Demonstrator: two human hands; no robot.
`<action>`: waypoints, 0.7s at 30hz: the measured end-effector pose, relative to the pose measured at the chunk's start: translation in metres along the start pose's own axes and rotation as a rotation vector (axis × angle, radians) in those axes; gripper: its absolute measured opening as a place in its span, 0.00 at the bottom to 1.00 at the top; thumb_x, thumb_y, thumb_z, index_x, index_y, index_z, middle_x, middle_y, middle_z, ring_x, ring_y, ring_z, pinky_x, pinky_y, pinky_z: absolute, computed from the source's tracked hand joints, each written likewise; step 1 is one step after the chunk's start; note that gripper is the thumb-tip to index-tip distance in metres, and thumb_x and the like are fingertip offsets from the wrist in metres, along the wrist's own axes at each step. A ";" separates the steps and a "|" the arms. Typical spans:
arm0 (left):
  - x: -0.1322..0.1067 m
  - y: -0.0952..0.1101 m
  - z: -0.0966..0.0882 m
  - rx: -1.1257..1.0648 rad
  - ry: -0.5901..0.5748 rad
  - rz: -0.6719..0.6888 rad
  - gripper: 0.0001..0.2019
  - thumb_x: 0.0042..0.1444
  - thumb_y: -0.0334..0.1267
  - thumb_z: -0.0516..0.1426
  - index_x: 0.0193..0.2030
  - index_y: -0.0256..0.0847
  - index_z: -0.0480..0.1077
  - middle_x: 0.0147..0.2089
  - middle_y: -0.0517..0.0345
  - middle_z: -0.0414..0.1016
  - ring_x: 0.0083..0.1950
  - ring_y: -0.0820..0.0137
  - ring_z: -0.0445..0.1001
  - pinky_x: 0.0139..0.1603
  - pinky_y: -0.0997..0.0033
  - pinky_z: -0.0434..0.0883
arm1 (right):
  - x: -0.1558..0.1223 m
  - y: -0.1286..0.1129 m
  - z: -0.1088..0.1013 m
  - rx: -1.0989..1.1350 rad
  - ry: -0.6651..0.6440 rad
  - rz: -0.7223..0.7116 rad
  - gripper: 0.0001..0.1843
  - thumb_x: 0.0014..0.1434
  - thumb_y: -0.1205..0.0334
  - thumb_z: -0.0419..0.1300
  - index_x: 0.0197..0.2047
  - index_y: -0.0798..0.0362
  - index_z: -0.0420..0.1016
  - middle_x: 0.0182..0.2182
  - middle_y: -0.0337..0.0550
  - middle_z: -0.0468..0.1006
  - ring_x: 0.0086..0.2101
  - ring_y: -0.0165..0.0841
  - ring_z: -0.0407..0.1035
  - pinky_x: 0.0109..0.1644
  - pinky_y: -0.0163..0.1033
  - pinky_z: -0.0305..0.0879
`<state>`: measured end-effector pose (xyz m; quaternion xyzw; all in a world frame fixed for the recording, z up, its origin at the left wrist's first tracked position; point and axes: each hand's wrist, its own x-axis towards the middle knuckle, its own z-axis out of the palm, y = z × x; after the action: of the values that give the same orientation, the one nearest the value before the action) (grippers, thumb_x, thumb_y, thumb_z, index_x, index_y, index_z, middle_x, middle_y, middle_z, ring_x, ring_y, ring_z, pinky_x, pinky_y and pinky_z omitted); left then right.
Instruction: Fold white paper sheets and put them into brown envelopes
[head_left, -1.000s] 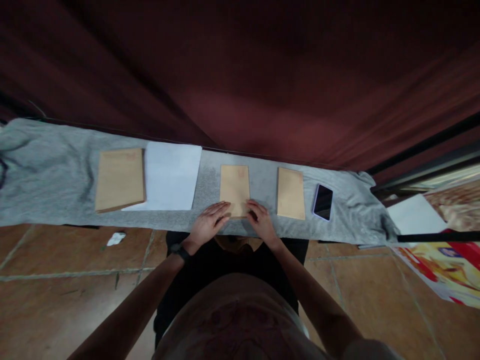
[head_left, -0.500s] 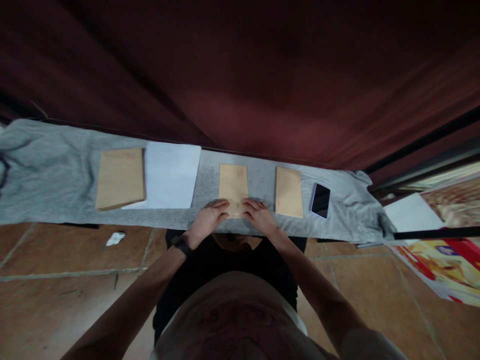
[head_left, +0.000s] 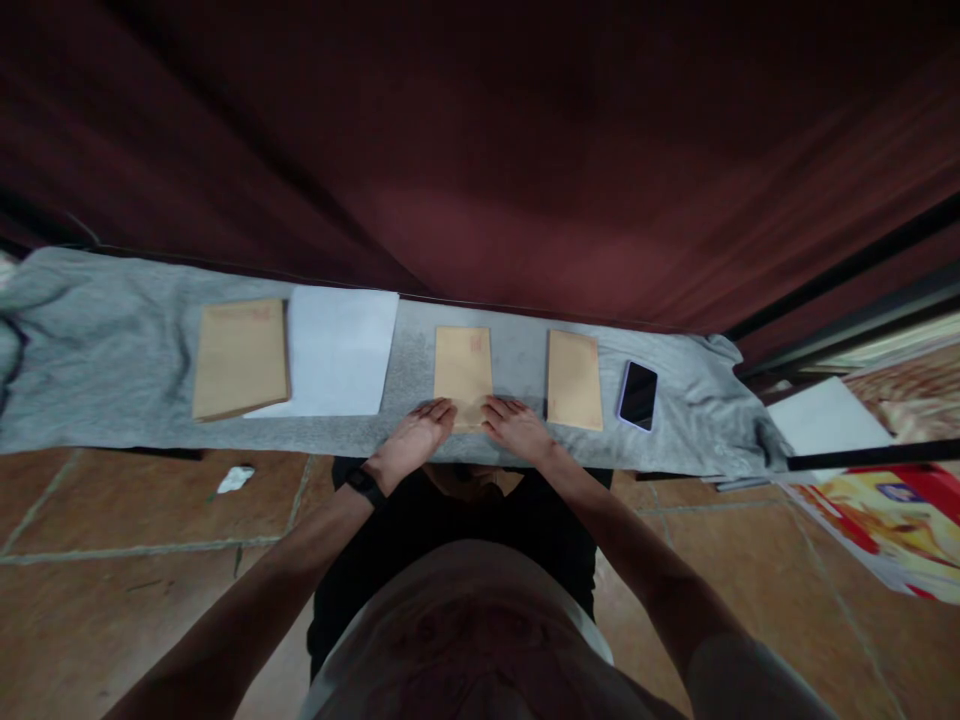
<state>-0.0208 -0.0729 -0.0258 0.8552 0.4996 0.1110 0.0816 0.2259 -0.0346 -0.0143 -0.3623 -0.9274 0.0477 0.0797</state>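
Note:
A brown paper envelope (head_left: pixel 463 362) lies flat on the grey cloth right in front of me, a small reddish print near its far right corner. At its near left corner is my left hand (head_left: pixel 418 433), fingers closed on the edge. The near right corner is gripped by my right hand (head_left: pixel 517 430) in the same way; both thumbs are hard to make out. A second brown envelope (head_left: pixel 574 380) rests a little to the right of my right hand.
Left of my hands, white paper sheets (head_left: pixel 341 350) lie partly under a stack of larger brown envelopes (head_left: pixel 241 360). A phone (head_left: pixel 638 396) sits at the right on the grey cloth (head_left: pixel 694 400). Behind the bench hangs a dark red curtain (head_left: pixel 480 200). Crumpled white paper (head_left: pixel 235 479) lies on the tiled floor.
Both hands stay at the near corners of the envelope, with only slight finger movement. The whole view has shifted a little; the other things lie as before.

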 end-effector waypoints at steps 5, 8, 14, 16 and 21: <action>0.000 0.002 -0.011 0.001 0.005 0.044 0.16 0.69 0.32 0.49 0.57 0.37 0.74 0.61 0.43 0.77 0.65 0.61 0.74 0.68 0.59 0.69 | -0.002 0.000 0.000 0.009 0.009 0.003 0.12 0.71 0.64 0.58 0.55 0.50 0.77 0.59 0.49 0.77 0.52 0.42 0.75 0.59 0.49 0.71; -0.001 0.000 -0.013 -0.042 -0.001 0.048 0.17 0.70 0.32 0.48 0.57 0.39 0.74 0.60 0.45 0.78 0.64 0.62 0.75 0.67 0.58 0.70 | -0.002 0.000 0.000 0.026 0.019 0.013 0.12 0.71 0.65 0.58 0.54 0.47 0.78 0.59 0.46 0.78 0.52 0.41 0.75 0.60 0.48 0.70; -0.011 -0.002 0.001 -0.062 0.080 -0.026 0.20 0.73 0.38 0.45 0.62 0.39 0.73 0.65 0.44 0.76 0.67 0.60 0.73 0.69 0.54 0.70 | -0.009 -0.002 0.008 0.055 0.064 0.030 0.16 0.72 0.64 0.56 0.60 0.49 0.75 0.63 0.49 0.75 0.55 0.42 0.74 0.63 0.51 0.68; -0.016 -0.001 0.006 -0.055 0.101 -0.026 0.21 0.73 0.41 0.45 0.62 0.38 0.73 0.68 0.44 0.73 0.70 0.59 0.70 0.71 0.53 0.68 | -0.013 -0.004 0.012 0.059 0.079 0.050 0.18 0.72 0.63 0.55 0.63 0.51 0.73 0.65 0.51 0.73 0.59 0.43 0.71 0.67 0.52 0.66; -0.023 0.005 0.012 -0.038 0.099 -0.021 0.23 0.73 0.46 0.48 0.66 0.38 0.71 0.73 0.43 0.67 0.75 0.56 0.63 0.75 0.51 0.63 | -0.015 -0.022 0.021 0.099 0.106 0.031 0.26 0.73 0.58 0.56 0.70 0.57 0.66 0.70 0.55 0.66 0.69 0.43 0.60 0.75 0.54 0.55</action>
<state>-0.0240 -0.0958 -0.0385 0.8418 0.5096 0.1619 0.0742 0.2188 -0.0617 -0.0331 -0.3745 -0.9126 0.0756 0.1458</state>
